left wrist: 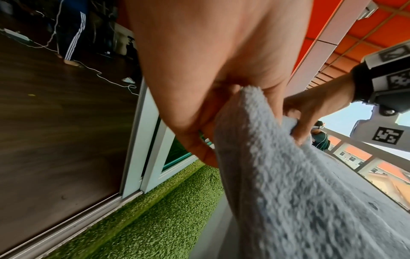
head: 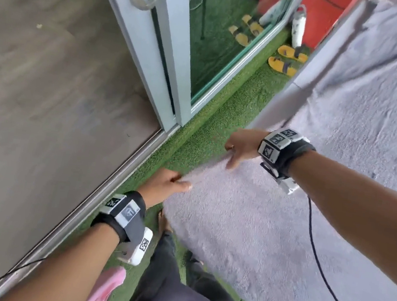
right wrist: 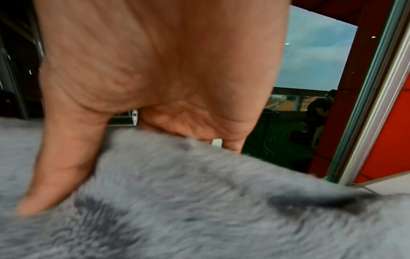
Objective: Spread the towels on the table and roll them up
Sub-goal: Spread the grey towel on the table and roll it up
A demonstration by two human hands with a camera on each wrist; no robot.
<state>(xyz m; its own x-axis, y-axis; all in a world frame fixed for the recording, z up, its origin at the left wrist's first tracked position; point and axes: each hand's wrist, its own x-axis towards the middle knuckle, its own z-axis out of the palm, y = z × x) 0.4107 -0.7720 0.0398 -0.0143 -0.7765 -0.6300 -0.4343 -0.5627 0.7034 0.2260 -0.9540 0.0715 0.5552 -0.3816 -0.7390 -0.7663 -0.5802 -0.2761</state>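
Green artificial turf [head: 210,126] runs under both hands in the head view, bordered on the left hand's side by a sliding glass door [head: 155,51] and grey wood-look flooring [head: 37,78]. A large grey terry towel [head: 246,219] lies spread on the right hand's side, its near edge lifted off the turf. The left hand [head: 167,184] pinches one corner between thumb and curled fingers; the right hand [head: 241,146], further ahead along the same edge, grips the cloth with the thumb spread out over it. Yellow sandals [head: 289,60] and a white bottle [head: 298,29] sit well beyond the right hand.

Seen from the left wrist, the towel [left wrist: 288,184] is thick and looped, hanging down from the left hand [left wrist: 210,87], whose thumb and fingers close round its folded corner. Just past it the right hand [left wrist: 310,108] clamps the next stretch of the edge. Turf [left wrist: 155,210] lies below, the door frame [left wrist: 144,140] beside it.

From the right wrist, blurred grey pile [right wrist: 199,201] fills the lower half. The right hand [right wrist: 155,78] has its thumb [right wrist: 60,166] pressed onto the cloth and its fingers curled under the edge. Orange wall tiles [right wrist: 388,131] show beyond.
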